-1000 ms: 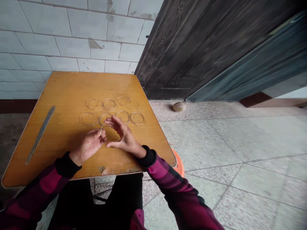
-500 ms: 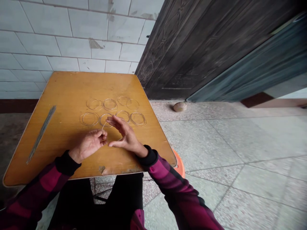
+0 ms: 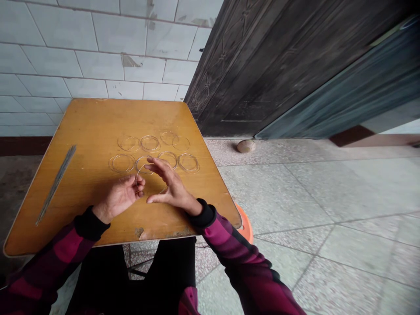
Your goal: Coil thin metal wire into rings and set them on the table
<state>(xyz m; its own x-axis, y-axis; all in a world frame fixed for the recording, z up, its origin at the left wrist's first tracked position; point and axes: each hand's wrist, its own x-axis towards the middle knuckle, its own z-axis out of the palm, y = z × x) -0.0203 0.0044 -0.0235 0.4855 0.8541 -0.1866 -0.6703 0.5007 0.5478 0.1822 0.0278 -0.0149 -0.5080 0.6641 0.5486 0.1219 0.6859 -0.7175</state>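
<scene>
My left hand is closed in a pinch on a thin metal wire, just above the table near its front. The wire bends upward in an arc toward the fingers of my right hand, and a short piece shows by the right thumb. My right hand is held in a wide C, thumb well apart from the fingers; the wire passes along its inner side, partly hidden. Beyond the hands lie several wire rings in two rows, one of them partly covered by my right fingers.
A bundle of straight wires lies on the left of the wooden table. Behind stands a tiled wall, with a dark wooden door to the right. An orange stool shows under the right edge; a stone sits on the floor.
My left hand has shifted slightly left with the wire, and the wire's arc stands a little wider. My right hand has barely moved. The rings and the bundle stay put.
</scene>
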